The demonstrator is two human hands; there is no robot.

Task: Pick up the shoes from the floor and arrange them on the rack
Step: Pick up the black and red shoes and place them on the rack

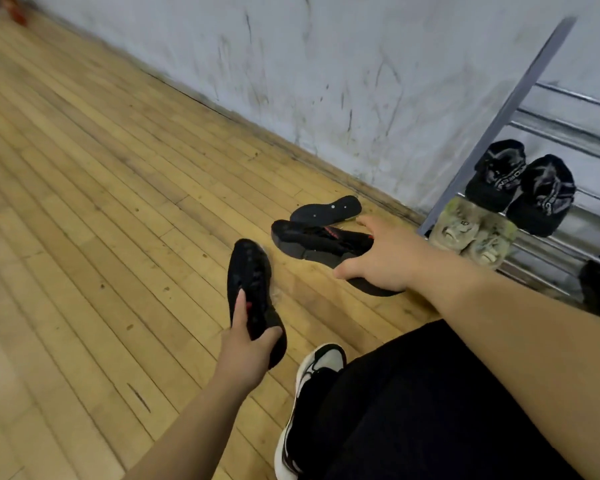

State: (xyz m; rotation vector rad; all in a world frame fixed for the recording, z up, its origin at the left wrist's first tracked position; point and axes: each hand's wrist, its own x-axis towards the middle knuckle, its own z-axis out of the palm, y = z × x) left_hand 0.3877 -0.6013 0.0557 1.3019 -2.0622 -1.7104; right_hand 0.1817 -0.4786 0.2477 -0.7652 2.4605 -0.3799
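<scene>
at lower centre of the frame: left hand [246, 344] is gripping a black shoe [250, 271] near its heel end, thumb and fingers curling round it, toe pointing up the frame over the wooden floor [84, 202].

right of centre: right hand [385, 254] is reaching over a black sandal [312, 239] with red marking, fingers spread and uncurled, holding nothing; whether it is touching is hard to tell. the sandal is lying on the floor, close to the foot of the rack [499, 116]. just behind it an upturned black sole [326, 209] is lying near the wall [326, 64].

right edge: the rack is carrying a black pair [520, 188] above and an olive pair [471, 233] below.

step in hand, as judged: gathering floor shoes, one taken, the next being approached. the next move is calling for the right fingers to close round the sandal's edge, then for both to be carried rightward to a free stretch of rail.
</scene>
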